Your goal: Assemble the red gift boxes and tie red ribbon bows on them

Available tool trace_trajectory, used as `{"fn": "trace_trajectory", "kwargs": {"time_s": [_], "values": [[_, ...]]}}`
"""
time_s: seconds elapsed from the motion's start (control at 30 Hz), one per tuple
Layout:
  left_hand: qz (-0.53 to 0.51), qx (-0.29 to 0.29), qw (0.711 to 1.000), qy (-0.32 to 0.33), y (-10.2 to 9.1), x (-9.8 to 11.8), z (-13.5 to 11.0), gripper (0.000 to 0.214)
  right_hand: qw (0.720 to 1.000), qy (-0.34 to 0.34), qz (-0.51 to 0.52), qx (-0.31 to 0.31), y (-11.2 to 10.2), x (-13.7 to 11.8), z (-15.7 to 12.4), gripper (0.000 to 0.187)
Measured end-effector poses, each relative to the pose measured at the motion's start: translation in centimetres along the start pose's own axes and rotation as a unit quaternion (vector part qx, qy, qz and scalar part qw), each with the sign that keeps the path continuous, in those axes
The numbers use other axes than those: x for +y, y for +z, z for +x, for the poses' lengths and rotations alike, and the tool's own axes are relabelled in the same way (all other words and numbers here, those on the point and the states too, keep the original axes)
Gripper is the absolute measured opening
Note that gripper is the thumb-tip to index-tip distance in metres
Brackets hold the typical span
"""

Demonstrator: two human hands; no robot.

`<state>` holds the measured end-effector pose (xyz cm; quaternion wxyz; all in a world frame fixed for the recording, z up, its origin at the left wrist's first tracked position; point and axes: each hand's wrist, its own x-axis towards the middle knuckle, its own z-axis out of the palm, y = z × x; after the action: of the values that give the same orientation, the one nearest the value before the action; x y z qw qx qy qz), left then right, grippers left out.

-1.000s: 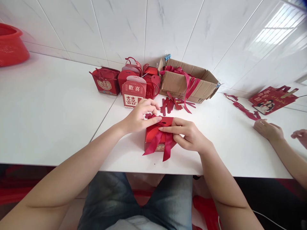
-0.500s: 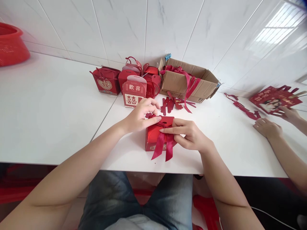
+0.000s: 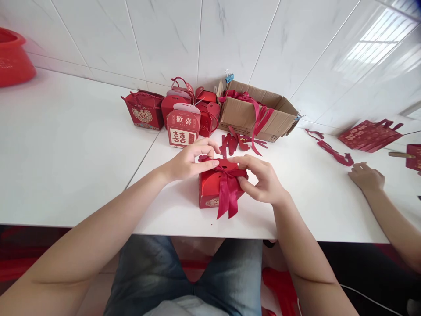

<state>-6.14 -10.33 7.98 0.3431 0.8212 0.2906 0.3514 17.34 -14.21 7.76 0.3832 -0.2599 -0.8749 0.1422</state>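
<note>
A small red gift box (image 3: 208,186) stands on the table in front of me. A dark red satin ribbon (image 3: 226,193) is tied across its top in a bow, and its two tails hang down the near side. My left hand (image 3: 189,162) grips the box's upper left edge, thumb lying on top by the ribbon and fingers curled behind. At the upper right, my right hand (image 3: 261,177) has its thumb against the bow's right loop. Its index fingertip touches the box top near the round hole.
Several red gift boxes (image 3: 183,125) stand by the wall. A cardboard box (image 3: 251,120) holds ribbons, with red strips (image 3: 232,144) before it. A red basin (image 3: 15,59) is far left. Right, a co-worker's hand (image 3: 366,175) rests near loose ribbon (image 3: 332,151) and red bags (image 3: 368,135).
My right index finger has moved from the knot up to the box top. The ribbon tails have swung closer together. The co-worker's other hand has left view, and a red piece has moved right.
</note>
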Motion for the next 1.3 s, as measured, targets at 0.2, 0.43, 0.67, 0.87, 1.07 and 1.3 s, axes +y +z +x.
{"fn": "trace_trajectory", "kwargs": {"time_s": [0.2,0.43,0.67,0.87,1.07,1.3], "values": [[-0.128,0.01,0.991,-0.039,0.3,0.1,0.0,0.042,0.999,0.003,-0.033,0.034,0.1,0.1,0.2,0.048],[-0.089,0.052,0.994,-0.029,0.8,-0.2,0.2,0.042,0.997,0.025,-0.028,0.069,0.9,0.3,0.3,0.043],[-0.032,0.133,0.99,-0.02,2.3,1.0,-0.2,0.028,0.993,0.061,-0.011,0.1,1.3,0.7,0.0,0.039],[-0.022,0.166,0.985,-0.033,2.4,1.2,-0.1,0.025,0.99,0.063,0.0,0.126,1.4,0.6,0.1,0.037],[0.0,0.094,0.995,-0.021,3.2,1.9,-0.1,0.015,0.989,0.056,0.0,0.137,1.8,0.5,0.2,0.034],[-0.013,0.066,0.997,-0.026,3.3,1.8,-0.2,0.016,0.984,0.044,-0.023,0.172,1.6,0.8,0.2,0.03]]}}
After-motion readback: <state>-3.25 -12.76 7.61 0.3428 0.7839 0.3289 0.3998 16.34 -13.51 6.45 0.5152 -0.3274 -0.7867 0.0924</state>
